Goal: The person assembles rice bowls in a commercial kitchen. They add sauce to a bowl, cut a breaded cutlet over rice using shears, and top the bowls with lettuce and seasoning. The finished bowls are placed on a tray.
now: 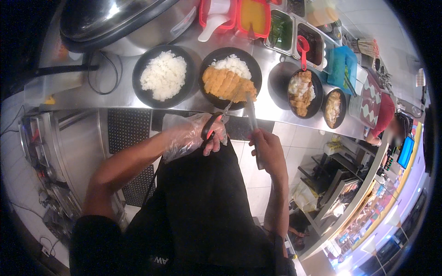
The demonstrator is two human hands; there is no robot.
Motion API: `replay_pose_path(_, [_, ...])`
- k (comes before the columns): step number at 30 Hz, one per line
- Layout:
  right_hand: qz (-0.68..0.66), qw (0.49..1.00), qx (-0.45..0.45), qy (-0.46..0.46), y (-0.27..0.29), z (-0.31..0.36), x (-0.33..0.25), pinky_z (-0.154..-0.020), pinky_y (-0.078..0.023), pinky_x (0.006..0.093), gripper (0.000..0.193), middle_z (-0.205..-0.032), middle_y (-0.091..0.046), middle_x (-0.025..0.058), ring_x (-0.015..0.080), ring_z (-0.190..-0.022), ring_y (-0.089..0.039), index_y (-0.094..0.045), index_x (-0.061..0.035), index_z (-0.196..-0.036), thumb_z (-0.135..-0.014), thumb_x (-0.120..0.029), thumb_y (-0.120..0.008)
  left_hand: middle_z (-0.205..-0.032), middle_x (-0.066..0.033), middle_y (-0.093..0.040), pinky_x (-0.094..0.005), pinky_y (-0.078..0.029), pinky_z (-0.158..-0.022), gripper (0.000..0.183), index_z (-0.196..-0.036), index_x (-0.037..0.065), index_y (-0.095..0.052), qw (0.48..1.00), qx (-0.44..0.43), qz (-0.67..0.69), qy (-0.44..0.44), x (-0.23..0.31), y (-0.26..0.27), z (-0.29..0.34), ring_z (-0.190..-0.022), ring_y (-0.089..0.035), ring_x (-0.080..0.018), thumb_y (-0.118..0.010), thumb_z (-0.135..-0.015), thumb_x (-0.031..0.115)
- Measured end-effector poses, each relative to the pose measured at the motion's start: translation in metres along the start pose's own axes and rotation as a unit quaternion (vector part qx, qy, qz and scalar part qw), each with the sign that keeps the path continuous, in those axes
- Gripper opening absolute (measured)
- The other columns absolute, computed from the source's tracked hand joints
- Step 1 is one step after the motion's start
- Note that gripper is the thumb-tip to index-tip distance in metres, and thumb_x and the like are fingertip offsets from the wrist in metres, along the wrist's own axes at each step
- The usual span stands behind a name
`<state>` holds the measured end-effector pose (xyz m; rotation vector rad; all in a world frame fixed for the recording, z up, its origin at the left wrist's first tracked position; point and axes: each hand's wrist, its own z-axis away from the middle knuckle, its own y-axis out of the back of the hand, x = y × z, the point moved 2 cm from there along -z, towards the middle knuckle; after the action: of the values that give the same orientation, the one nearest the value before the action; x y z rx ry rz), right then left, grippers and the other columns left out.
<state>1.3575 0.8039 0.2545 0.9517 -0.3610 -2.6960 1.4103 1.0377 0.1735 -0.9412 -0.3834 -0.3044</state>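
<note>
My left hand [198, 131], in a clear plastic glove, is closed round the dark handles of scissors [210, 127] with orange-red insides. The blades reach up to the breaded cutlet [225, 83], which lies in strips over white rice [235, 64] on a black plate [256, 66]. Bare, my right hand [268, 149] grips metal tongs [251, 112]; their tips are at the cutlet's right end. Whether the tips pinch it I cannot tell. To the left stands a second black plate [139, 87] with a mound of plain rice [164, 76].
A large lidded pot [142, 34] stands back left. Behind the plates are a red tub [202, 11] with a white scoop, a yellow liquid [253, 17], and a red ladle [303, 48]. Two dark dishes [317, 99] [343, 117] hold topped food. At right is a person's red sleeve [386, 110].
</note>
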Motion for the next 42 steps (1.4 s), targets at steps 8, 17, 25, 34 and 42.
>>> replay_pose_path(8, [0.125, 0.987, 0.09, 0.049, 0.006, -0.015, 0.019, -0.048, -0.042, 0.0262, 0.039, -0.067, -0.059, 0.0025, 0.0085, -0.054, -0.053, -0.073, 0.0034, -0.096, -0.105, -0.03, -0.055, -0.08, -0.0188, -0.066, -0.0381, -0.056, -0.049, 0.069, -0.112, -0.007, -0.061, 0.998, 0.053, -0.014, 0.016, 0.001, -0.001, -0.013, -0.054, -0.063, -0.0249, -0.051, -0.099, 0.06])
replay_pose_path(17, [0.103, 0.992, 0.065, 0.016, 0.014, -0.015, 0.008, -0.047, -0.04, 0.0248, 0.037, -0.068, -0.057, 0.0008, 0.0058, -0.054, -0.05, -0.074, 0.004, -0.105, -0.105, -0.029, -0.057, -0.073, -0.0158, -0.063, -0.0367, -0.052, -0.045, 0.057, -0.098, -0.002, -0.064, 0.997, 0.026, -0.078, 0.006, 0.003, 0.012, -0.029, -0.05, -0.06, -0.0201, -0.061, -0.094, 0.055])
replay_pose_path(25, [0.111, 0.992, 0.058, 0.014, 0.016, -0.016, 0.005, -0.047, -0.041, 0.0251, 0.037, -0.069, -0.059, 0.0019, 0.0068, -0.054, -0.051, -0.073, 0.0045, -0.11, -0.105, -0.028, -0.056, -0.073, -0.0161, -0.062, -0.0345, -0.049, -0.048, 0.05, -0.092, 0.0, -0.064, 0.998, 0.027, -0.004, -0.05, 0.029, -0.003, -0.031, -0.054, -0.059, -0.0196, -0.061, -0.096, 0.049])
replay_pose_path(34, [0.11, 0.992, 0.059, 0.026, 0.017, -0.012, -0.003, -0.05, -0.044, 0.0269, 0.038, -0.068, -0.061, 0.0041, 0.0089, -0.055, -0.055, -0.073, 0.0056, -0.101, -0.104, -0.027, -0.056, -0.076, -0.0171, -0.064, -0.0343, -0.051, -0.051, 0.038, -0.094, 0.0, -0.066, 0.986, -0.028, 0.156, -0.046, 0.017, -0.021, 0.006, -0.053, -0.061, -0.022, -0.07, -0.089, 0.038])
replay_pose_path(42, [0.144, 0.987, 0.047, 0.046, 0.019, -0.014, -0.013, -0.049, -0.044, 0.0284, 0.039, -0.067, -0.061, 0.0048, 0.01, -0.054, -0.057, -0.072, 0.0062, -0.091, -0.103, -0.027, -0.054, -0.083, -0.0193, -0.067, -0.0353, -0.054, -0.055, 0.045, -0.106, -0.002, -0.067, 0.993, 0.073, 0.064, 0.064, -0.014, -0.039, 0.035, -0.06, -0.068, -0.025, -0.068, -0.086, 0.038])
